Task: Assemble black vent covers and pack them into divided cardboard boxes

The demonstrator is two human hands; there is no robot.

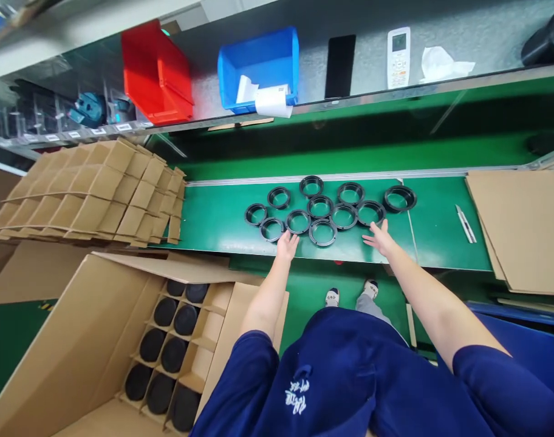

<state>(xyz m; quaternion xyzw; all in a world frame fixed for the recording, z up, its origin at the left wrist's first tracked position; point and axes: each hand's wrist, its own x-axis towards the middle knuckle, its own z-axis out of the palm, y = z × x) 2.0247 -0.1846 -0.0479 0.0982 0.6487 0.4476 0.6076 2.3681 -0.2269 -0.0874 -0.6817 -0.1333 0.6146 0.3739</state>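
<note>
Several black flanged rings, some close together and others apart, lie on the green worktop (213, 224). My left hand (287, 245) is at the worktop's front edge, fingers apart, just below a black ring (298, 232) and beside another ring (272, 239). Farther right, my right hand (379, 239) has its fingers spread close to a ring (371, 223) in the front right of the group; whether it touches is unclear. Neither hand holds anything. One more ring (400, 209) sits apart at the group's right end.
An open carton (44, 358) at lower left holds black cylindrical pieces in cardboard cells. Stacked cardboard dividers (85, 188) stand behind it. A utility knife (465, 224) and cardboard sheets (527, 237) lie right. The shelf above carries red (156, 76) and blue bins (259, 57).
</note>
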